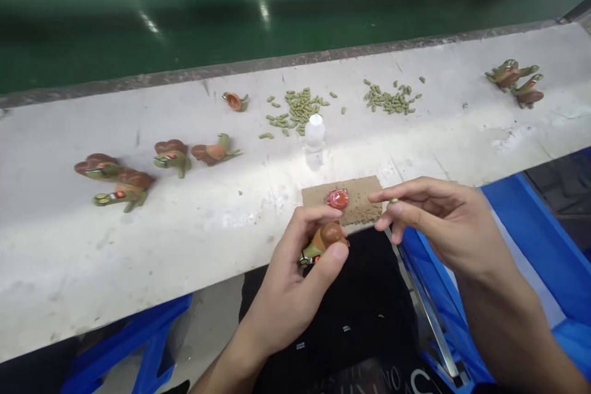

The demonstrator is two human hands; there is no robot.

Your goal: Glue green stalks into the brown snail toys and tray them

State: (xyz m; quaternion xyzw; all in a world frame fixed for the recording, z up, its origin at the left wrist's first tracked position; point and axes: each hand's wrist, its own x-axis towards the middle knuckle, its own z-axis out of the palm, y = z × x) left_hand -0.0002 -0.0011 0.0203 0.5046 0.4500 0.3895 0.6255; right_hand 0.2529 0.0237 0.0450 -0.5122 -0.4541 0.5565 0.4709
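The left hand (pixel 298 277) is pinching a brown-and-green figurine (pixel 325 240) between thumb and fingers; the right hand (pixel 443 221), at its three o'clock, is holding a small green piece (pixel 394 201) at its fingertips. Cardboard (pixel 361 194) is lying at the figurine's one o'clock.

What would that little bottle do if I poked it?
The bottle might tip over, since it stands upright and looks narrow. Its pale, cloudy sides look like plastic, so it may feel light. Lying down, its rounded body could roll on the flat table.
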